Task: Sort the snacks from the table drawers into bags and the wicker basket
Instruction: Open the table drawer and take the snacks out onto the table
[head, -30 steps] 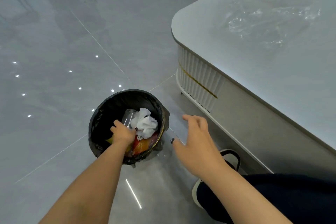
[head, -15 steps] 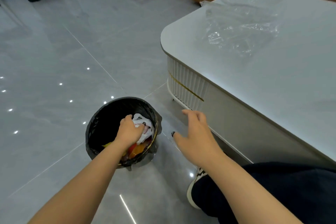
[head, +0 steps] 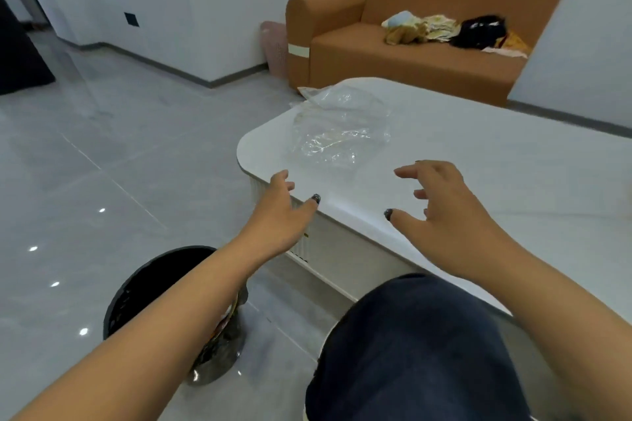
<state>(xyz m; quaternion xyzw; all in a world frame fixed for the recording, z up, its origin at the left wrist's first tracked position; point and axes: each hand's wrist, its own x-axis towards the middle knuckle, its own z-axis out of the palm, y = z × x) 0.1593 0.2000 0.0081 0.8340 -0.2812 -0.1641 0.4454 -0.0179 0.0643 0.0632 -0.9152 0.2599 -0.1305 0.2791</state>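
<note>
A person's two bare arms reach forward over a white counter (head: pixel 513 161) with rounded corners and a ribbed side. The left hand (head: pixel 278 212) hovers at the counter's near corner, its grip released: fingers loosely extended, thumb out to the side, holding nothing. The right hand (head: pixel 444 212) hovers above the countertop to the right, also released, fingers spread and slightly bent, touching nothing. Both thumbs show dark nail polish. Just beyond the hands, between them and a little farther back, a crumpled clear bag (head: pixel 338 133) lies flat on the counter near its far left corner, one edge hanging slightly past the rim. No snacks or wicker basket can be made out on the counter. Below the left forearm, a black bin (head: pixel 136 297) with a dark liner stands on the glossy grey tiled floor (head: pixel 102 181), beside the counter; colourful wrappers show at its right edge, mostly hidden by the arm. The person's knee (head: pixel 410 345) in dark trousers fills the lower middle, close against the counter's side. In the background a brown sofa (head: pixel 410 55) stands against a white wall, with a small heap of clothes (head: pixel 455 31) on its seat and a pink basket (head: pixel 275 48) on the floor touching its left arm.
</note>
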